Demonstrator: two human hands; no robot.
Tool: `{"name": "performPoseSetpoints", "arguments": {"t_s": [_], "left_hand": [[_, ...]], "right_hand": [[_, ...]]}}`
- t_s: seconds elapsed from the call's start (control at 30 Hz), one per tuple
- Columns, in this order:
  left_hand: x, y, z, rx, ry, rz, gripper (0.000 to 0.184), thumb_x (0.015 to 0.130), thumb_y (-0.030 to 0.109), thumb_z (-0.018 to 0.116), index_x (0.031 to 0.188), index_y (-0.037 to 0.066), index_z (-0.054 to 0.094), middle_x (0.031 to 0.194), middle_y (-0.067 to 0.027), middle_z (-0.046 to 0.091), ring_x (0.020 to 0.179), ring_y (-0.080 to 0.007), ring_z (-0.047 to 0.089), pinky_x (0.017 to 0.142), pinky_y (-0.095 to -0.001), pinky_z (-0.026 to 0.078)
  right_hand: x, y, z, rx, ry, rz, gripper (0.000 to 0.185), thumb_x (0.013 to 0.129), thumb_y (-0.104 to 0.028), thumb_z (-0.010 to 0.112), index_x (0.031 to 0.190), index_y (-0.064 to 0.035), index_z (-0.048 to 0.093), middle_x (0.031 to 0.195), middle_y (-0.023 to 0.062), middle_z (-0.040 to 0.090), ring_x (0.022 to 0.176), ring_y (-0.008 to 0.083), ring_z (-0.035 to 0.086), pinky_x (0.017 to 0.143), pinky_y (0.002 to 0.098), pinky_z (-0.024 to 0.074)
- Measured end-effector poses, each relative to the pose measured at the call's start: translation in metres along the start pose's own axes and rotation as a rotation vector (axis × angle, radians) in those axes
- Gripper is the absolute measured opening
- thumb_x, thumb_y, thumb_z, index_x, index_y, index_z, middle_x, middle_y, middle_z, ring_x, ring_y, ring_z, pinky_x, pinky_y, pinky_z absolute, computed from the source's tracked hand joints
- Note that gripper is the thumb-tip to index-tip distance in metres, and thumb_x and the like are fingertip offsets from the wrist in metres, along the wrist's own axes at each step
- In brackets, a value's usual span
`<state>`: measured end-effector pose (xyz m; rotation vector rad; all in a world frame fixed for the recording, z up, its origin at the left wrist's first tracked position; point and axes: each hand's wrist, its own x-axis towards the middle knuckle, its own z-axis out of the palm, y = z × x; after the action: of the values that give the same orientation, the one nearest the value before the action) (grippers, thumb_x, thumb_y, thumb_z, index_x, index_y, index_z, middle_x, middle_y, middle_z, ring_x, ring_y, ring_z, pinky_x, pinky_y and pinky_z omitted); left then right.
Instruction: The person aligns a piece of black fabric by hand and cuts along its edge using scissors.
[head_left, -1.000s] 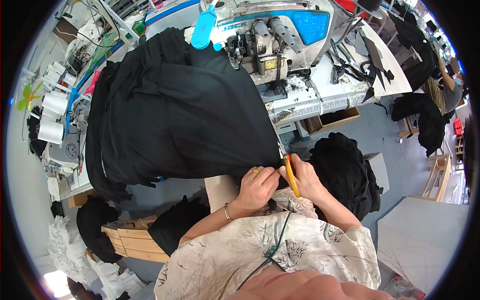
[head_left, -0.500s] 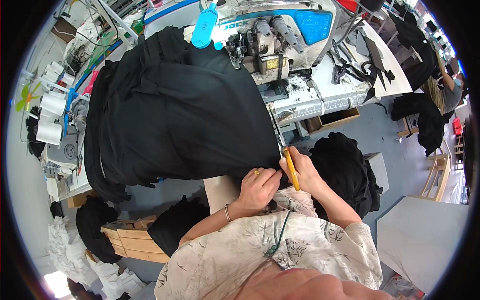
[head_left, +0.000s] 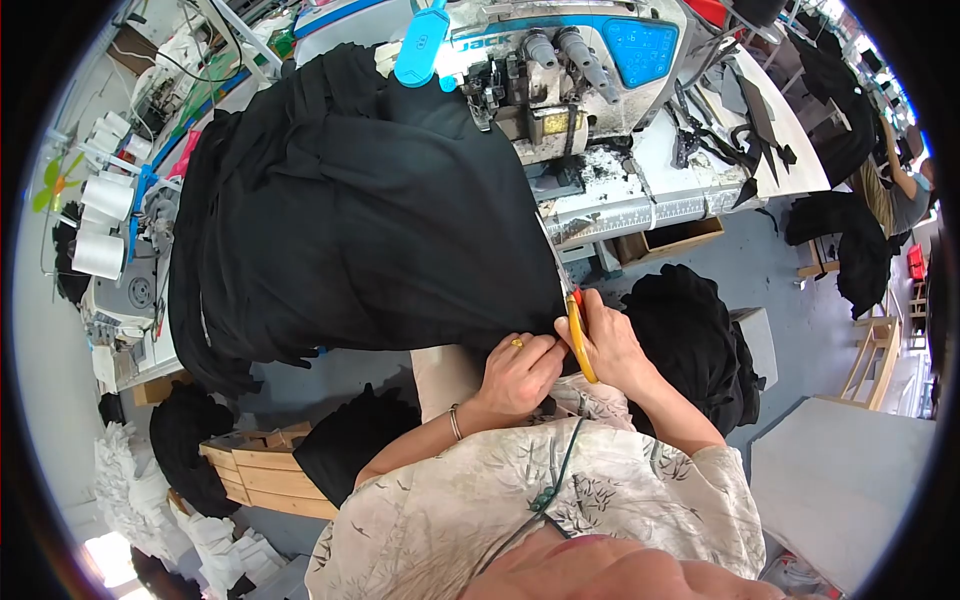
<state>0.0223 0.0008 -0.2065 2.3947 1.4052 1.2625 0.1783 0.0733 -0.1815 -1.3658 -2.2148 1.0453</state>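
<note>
Black fabric is spread over the machine bed and hangs down toward my lap. My left hand is closed on its lower edge, fingers bent, with a ring on one finger. In my right hand are scissors with yellow handles. Their blades point away from me along the fabric's right edge, partly hidden by the cloth. Both hands are close together at the fabric's lower right corner. Behind the fabric stands a sewing machine with a blue panel.
Dark scraps and tools lie on the table to the right. A wooden drawer hangs under it. More black cloth is heaped beside my right arm. White thread cones stand at left. A person sits far right.
The scissor blades look closer together than before. Both hands keep nearly the same place at the fabric corner, and the view has shifted slightly.
</note>
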Motion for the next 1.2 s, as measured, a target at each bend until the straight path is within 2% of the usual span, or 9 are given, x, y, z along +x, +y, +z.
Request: {"name": "performPoseSetpoints", "arguments": {"t_s": [0.2, 0.6, 0.8, 1.0, 1.2], "left_hand": [[0.000, -0.001, 0.001, -0.009, 0.000, 0.000, 0.025, 0.070, 0.003, 0.068, 0.095, -0.002, 0.065, 0.086, -0.0079, 0.057, 0.067, -0.0217, 0.055, 0.063, -0.0338, 0.046], [-0.002, 0.000, 0.000, 0.005, 0.007, -0.007, 0.024, 0.070, 0.004, 0.068, 0.094, 0.000, 0.065, 0.088, -0.0081, 0.058, 0.067, -0.0218, 0.056, 0.063, -0.0334, 0.046], [-0.002, 0.001, 0.001, 0.001, 0.005, -0.009, 0.024, 0.070, 0.003, 0.068, 0.094, 0.000, 0.065, 0.087, -0.0079, 0.058, 0.068, -0.0216, 0.056, 0.062, -0.0335, 0.046], [0.002, 0.002, 0.000, -0.029, 0.038, -0.007, 0.024, 0.067, 0.000, 0.071, 0.092, -0.001, 0.067, 0.085, -0.0083, 0.060, 0.066, -0.0208, 0.058, 0.060, -0.0320, 0.046], [-0.001, 0.001, 0.001, -0.009, -0.009, -0.031, 0.026, 0.071, 0.004, 0.068, 0.097, 0.001, 0.066, 0.089, -0.0064, 0.059, 0.070, -0.0206, 0.058, 0.066, -0.0325, 0.048]], "right_hand": [[-0.002, 0.003, 0.002, 0.074, 0.014, 0.014, 0.046, 0.091, -0.038, 0.060, 0.085, 0.0037, 0.044, 0.062, 0.0269, 0.057, 0.063, 0.0458, 0.060, 0.050, 0.0446, 0.0463], [0.019, 0.004, 0.000, 0.015, 0.066, -0.053, 0.045, 0.091, -0.038, 0.060, 0.084, 0.0031, 0.044, 0.062, 0.0262, 0.055, 0.065, 0.0464, 0.059, 0.053, 0.0474, 0.0448], [0.015, 0.001, -0.001, 0.072, 0.051, -0.012, 0.045, 0.090, -0.038, 0.061, 0.081, 0.0027, 0.045, 0.063, 0.0270, 0.055, 0.066, 0.0474, 0.058, 0.053, 0.0481, 0.0443], [0.033, -0.001, -0.001, 0.008, 0.051, -0.047, 0.047, 0.092, -0.043, 0.057, 0.088, 0.0029, 0.045, 0.066, 0.0274, 0.058, 0.070, 0.0481, 0.059, 0.058, 0.0505, 0.0466], [0.039, -0.002, 0.000, 0.025, 0.066, -0.054, 0.046, 0.092, -0.041, 0.056, 0.087, 0.0031, 0.045, 0.063, 0.0269, 0.057, 0.067, 0.0467, 0.059, 0.055, 0.0500, 0.0460]]}}
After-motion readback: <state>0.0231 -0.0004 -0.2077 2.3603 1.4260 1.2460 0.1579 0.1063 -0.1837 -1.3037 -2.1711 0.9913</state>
